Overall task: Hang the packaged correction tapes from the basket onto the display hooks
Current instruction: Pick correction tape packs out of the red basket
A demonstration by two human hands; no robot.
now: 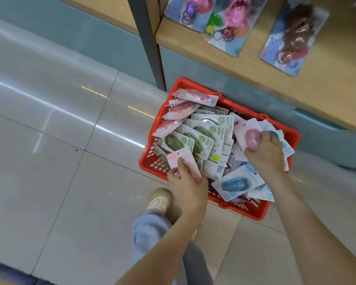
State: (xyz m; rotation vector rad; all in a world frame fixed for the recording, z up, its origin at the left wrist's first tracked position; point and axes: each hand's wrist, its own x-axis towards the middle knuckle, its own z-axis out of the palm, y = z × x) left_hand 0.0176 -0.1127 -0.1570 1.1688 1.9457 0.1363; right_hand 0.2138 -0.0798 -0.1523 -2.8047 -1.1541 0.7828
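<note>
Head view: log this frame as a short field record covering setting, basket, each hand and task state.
setting: shop aisle, tiled floor, display board with carded goods
basket: red basket on the floor, heaped with green packages, blue package and pink ones
left: left hand holds pink package at the basket's near-left edge
right: right hand grips second pink package on the pile's right side
task state: both hands at the basket; no tape seen hung
</note>
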